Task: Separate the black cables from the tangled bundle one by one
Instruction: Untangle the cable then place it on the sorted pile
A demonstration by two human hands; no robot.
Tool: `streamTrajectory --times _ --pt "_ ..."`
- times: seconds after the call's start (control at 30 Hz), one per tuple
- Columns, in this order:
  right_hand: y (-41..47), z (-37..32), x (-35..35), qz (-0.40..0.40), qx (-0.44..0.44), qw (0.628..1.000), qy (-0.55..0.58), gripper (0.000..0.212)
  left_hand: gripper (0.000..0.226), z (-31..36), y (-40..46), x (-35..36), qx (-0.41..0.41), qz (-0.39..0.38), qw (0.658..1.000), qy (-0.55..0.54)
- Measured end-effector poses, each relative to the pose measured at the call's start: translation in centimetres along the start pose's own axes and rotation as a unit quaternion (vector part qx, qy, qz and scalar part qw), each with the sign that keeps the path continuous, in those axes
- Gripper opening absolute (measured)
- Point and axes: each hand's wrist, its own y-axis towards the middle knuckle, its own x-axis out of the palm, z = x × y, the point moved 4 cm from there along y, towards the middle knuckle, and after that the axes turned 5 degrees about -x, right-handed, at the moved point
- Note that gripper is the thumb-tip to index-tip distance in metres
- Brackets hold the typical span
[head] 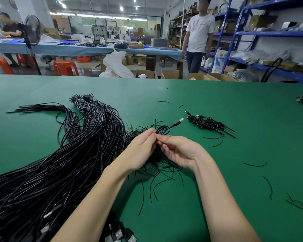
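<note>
Plug ends [118, 234] crowd the near edge, and up from there both hands meet mid-worktop: left hand [140, 151] and right hand [180, 152] both pinched shut on one coiled cable [163, 131], its plug [179, 121] pointing away up-right. Big tangled bundle [68, 154] sprawls left, touching the left wrist; the sorted pile [206, 124] sits up-right, nearer the right hand, with open green worktop [234, 105] between, bar a few stray offcuts

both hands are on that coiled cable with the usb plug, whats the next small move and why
Probably set the coiled cable on the small pile to the right: both the left hand and right hand pinch it, and it looks lifted clear of the big bundle.
</note>
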Motion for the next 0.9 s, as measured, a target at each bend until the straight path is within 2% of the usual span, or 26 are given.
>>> streamTrajectory --times 0.07,0.13,0.27,0.37,0.47,0.57,0.67,0.8,0.9 --pt "-0.1 0.0 -0.2 -0.007 0.001 1.000 -0.013 0.041 0.036 -0.1 0.1 -0.1 -0.008 -0.004 1.000 0.001" --pt "-0.2 -0.2 -0.2 -0.010 -0.001 1.000 -0.025 0.042 0.038 -0.1 0.1 -0.2 -0.009 0.000 1.000 0.014" --pt "-0.4 -0.2 -0.1 0.005 -0.002 0.999 -0.050 0.025 0.038 -0.3 0.1 -0.3 -0.018 -0.003 0.999 0.045" --pt "-0.2 -0.2 0.2 0.020 -0.018 0.998 -0.051 0.010 0.038 0.0 0.2 -0.6 0.004 0.025 0.994 0.104" --pt "-0.1 -0.4 0.6 0.019 -0.065 0.994 -0.090 0.009 0.037 0.3 0.2 -0.9 0.006 0.030 0.996 0.088" --pt "-0.6 -0.7 0.6 -0.002 -0.115 0.988 -0.106 0.019 0.036 0.5 0.1 -0.9 -0.021 -0.006 1.000 -0.010" --pt "-1.3 -1.2 0.0 -0.035 -0.102 0.989 -0.099 0.025 0.034 1.0 0.0 -0.8 -0.033 -0.050 0.994 -0.087" --pt "-1.9 -1.3 -0.7 -0.063 -0.058 0.995 -0.042 0.019 0.032 1.5 -0.4 -1.1 -0.015 -0.125 0.989 -0.081" --pt "-2.0 -1.0 -1.2 -0.070 -0.041 0.996 -0.039 0.027 0.033 2.1 -1.0 -1.5 -0.007 -0.174 0.985 0.003"
